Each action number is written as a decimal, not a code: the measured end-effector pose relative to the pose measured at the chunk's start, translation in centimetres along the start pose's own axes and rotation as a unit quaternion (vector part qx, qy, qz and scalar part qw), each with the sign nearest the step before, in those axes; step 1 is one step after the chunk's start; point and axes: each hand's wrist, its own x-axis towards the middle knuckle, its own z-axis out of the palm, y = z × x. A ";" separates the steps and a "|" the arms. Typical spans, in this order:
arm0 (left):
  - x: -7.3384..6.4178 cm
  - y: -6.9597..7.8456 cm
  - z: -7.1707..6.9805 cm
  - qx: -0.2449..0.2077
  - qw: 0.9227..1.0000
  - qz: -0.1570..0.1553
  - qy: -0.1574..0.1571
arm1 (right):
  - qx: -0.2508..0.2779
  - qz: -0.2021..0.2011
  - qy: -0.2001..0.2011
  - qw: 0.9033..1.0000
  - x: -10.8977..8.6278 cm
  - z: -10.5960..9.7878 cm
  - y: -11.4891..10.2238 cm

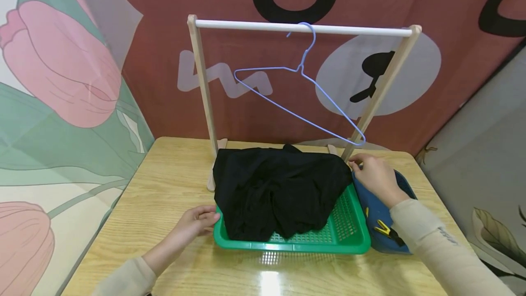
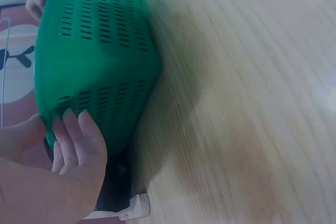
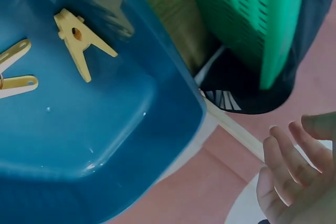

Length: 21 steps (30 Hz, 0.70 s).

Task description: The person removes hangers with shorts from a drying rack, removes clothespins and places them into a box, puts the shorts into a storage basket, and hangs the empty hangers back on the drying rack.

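A heap of black cloth (image 1: pixel 279 191) lies in a green plastic basket (image 1: pixel 296 246) and hangs over its far rim. White stripes show on its edge in the right wrist view. My left hand (image 1: pixel 199 220) grips the basket's left side, with the thumb at the rim and the fingers against the slotted outer wall (image 2: pixel 100 100). Beyond the far right corner is my right hand (image 1: pixel 376 177), its fingers loosely bent and holding nothing; in the right wrist view a gap separates them from the cloth. Below that hand sits a blue basin (image 3: pixel 173 77) with yellow clothespins (image 3: pixel 72 27) inside.
Behind the basket stands a wooden rack with a white bar (image 1: pixel 246 26). One blue wire hanger (image 1: pixel 293 114) hangs from this bar, above the cloth. Everything stands on a wood-grain table (image 1: pixel 172 172), with patterned curtains at the back and sides.
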 end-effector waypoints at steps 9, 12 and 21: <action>-0.1 -0.1 -0.1 -0.003 1.000 0.005 -0.010 | -0.023 0.015 -0.064 0.998 0.7 1.5 -0.5; -0.2 -0.1 0.1 -0.005 1.000 -0.001 -0.002 | -0.024 0.008 -0.064 0.998 0.8 1.9 -0.7; -0.2 -0.4 0.8 -0.014 0.999 -0.010 0.031 | -0.014 -0.002 -0.046 0.999 0.9 2.3 -0.9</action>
